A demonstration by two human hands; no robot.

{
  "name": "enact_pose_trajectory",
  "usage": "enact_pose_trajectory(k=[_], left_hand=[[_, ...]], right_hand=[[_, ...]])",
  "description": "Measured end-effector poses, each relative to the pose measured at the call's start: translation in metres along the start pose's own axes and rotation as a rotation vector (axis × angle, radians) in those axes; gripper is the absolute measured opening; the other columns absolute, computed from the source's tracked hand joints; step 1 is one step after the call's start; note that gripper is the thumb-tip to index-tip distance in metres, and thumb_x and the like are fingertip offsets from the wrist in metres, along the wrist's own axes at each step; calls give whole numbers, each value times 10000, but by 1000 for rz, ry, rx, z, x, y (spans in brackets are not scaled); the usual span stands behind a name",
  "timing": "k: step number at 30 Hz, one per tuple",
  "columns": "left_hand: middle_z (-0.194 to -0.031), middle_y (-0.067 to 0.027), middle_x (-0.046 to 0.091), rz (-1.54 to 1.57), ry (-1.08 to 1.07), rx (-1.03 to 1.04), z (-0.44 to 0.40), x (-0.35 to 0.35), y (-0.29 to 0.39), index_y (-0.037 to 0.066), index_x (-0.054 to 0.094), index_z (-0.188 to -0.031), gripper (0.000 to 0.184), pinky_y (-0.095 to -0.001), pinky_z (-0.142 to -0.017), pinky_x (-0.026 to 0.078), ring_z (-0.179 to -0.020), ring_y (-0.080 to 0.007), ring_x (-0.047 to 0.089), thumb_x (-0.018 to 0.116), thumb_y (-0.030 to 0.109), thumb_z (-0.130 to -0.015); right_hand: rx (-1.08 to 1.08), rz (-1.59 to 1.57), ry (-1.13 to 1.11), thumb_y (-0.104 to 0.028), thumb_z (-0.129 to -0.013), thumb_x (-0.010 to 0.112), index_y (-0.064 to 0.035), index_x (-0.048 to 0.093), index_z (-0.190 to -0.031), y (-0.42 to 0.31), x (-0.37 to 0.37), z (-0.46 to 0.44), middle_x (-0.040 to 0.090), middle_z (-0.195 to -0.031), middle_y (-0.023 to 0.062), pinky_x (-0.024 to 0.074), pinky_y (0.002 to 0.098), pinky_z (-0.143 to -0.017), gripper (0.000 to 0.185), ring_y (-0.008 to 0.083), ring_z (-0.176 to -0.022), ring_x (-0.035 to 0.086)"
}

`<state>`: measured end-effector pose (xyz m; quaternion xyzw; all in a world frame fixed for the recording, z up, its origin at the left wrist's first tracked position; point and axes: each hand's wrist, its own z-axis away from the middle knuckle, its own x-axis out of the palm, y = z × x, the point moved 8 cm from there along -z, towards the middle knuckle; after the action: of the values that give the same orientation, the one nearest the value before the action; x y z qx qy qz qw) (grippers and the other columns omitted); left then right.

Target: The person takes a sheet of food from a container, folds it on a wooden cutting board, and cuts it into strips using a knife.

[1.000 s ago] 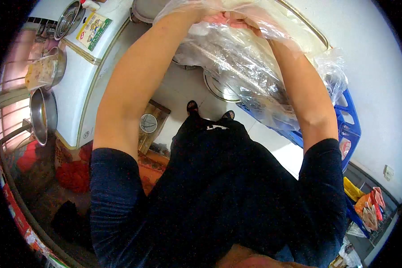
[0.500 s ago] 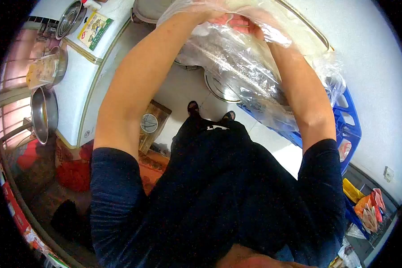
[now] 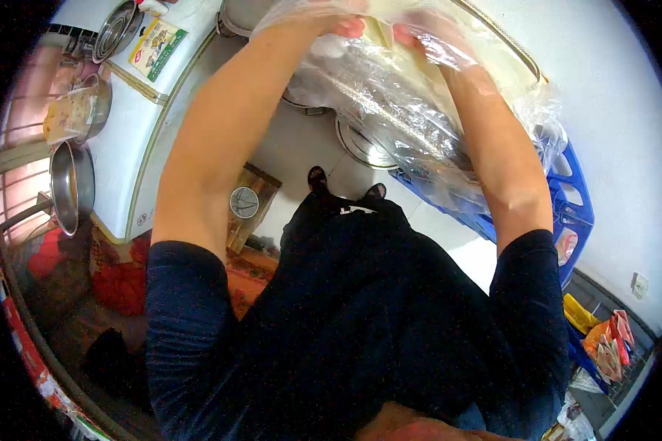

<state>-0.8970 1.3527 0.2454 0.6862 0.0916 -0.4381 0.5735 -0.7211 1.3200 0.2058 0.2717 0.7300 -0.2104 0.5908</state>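
Clear, crumpled plastic (image 3: 390,88) spreads across the top of the view, over and around a pale yellowish surface (image 3: 496,55) with a braided-looking edge. My left hand (image 3: 343,26) is at the plastic with its fingers bent in and pinching it, the fingertips pointing right. My right hand (image 3: 423,35) faces it a short way off, partly under a shiny layer, its fingers also curled on the plastic. A narrow pale yellow fold shows between the two hands. Glare and the plastic blur both hands' outlines.
A blue plastic crate (image 3: 572,198) stands at right beside the white wall. On the floor are a round metal lid (image 3: 364,143) and a small round container (image 3: 244,202) on a wooden piece. At left, a white counter (image 3: 125,147) holds a printed packet (image 3: 157,50), near metal bowls (image 3: 72,187).
My hands were together at the plastic and have now moved apart, left hand leftward and right hand slightly rightward. A pale yellow fold has appeared between them.
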Motion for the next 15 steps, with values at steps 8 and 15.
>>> enact_pose_trajectory(k=[8,15], left_hand=[[-1195,-114,767,-228,-18,79,-9,16,26,67,767,-1207,250,-382,-966,620,-1150,-259,743,671,181,-1007],[-1188,-113,768,-328,30,74,-5,7,22,68,773,-1198,245,-380,-970,617,-1154,-259,741,679,173,-998]], right_hand=[[983,-1919,192,-254,-1022,706,-38,751,-1085,12,41,-14,741,-934,108,587,422,-741,230,271,-852,713],[536,-969,293,-371,-979,753,-80,779,-1211,38,40,-10,798,-1178,122,582,435,-935,373,301,-1061,764]])
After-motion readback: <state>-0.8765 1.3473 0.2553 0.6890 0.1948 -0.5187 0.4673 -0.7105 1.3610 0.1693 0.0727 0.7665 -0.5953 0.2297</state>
